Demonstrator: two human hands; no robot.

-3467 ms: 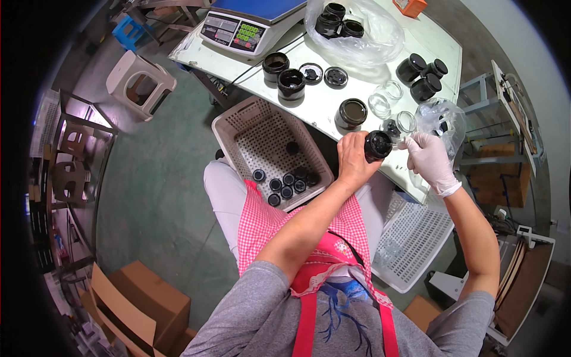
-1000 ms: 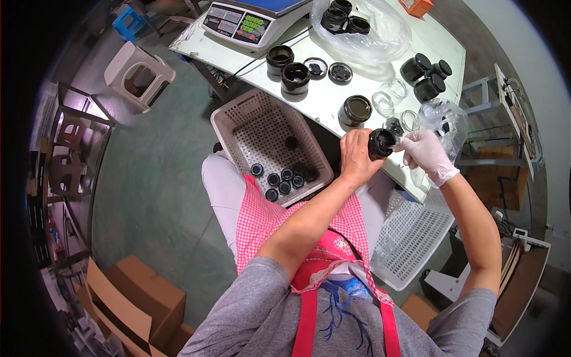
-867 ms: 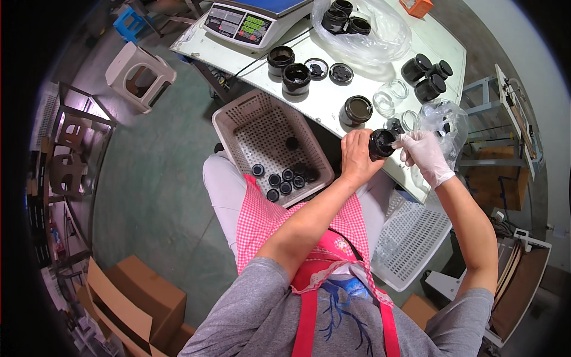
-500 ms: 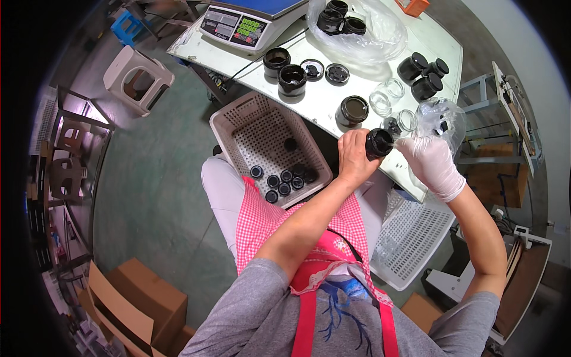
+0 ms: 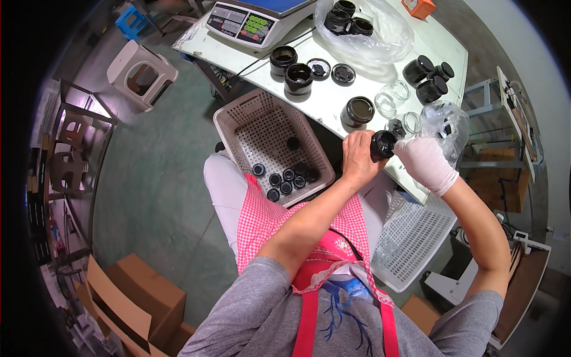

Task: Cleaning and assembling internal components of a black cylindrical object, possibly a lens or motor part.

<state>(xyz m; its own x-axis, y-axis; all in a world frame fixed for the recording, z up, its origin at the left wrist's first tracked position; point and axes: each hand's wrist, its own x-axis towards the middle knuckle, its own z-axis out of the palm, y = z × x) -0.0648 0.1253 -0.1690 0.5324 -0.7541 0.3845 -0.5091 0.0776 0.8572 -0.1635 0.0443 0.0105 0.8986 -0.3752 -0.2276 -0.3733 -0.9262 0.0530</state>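
Observation:
My bare left hand (image 5: 359, 156) is wrapped round a small jar of glossy black paste (image 5: 383, 146), held tilted at the table's near edge with its mouth toward me. My right hand (image 5: 424, 164), in a white glove, is closed with its fingertips at the jar's rim; what it pinches, if anything, is hidden. Just beyond stands an open jar of dark paste (image 5: 358, 112). Clear glass jars (image 5: 385, 103) are beside it, near a small clear plastic bag (image 5: 447, 125). Further left are two open dark jars (image 5: 298, 79) and two paste-smeared lids (image 5: 343, 74).
A scale (image 5: 248, 25) occupies the table's far left. A large plastic bag (image 5: 380, 44) holds dark jars; three capped black jars (image 5: 432, 88) stand at right. Below the table, a perforated crate (image 5: 229, 122) holds several small dark jars. Another white basket (image 5: 410, 250) sits by my right leg.
The whole view has shifted slightly. My right hand's fingers are curled in more tightly at the jar's mouth. The left hand keeps its grip on the jar.

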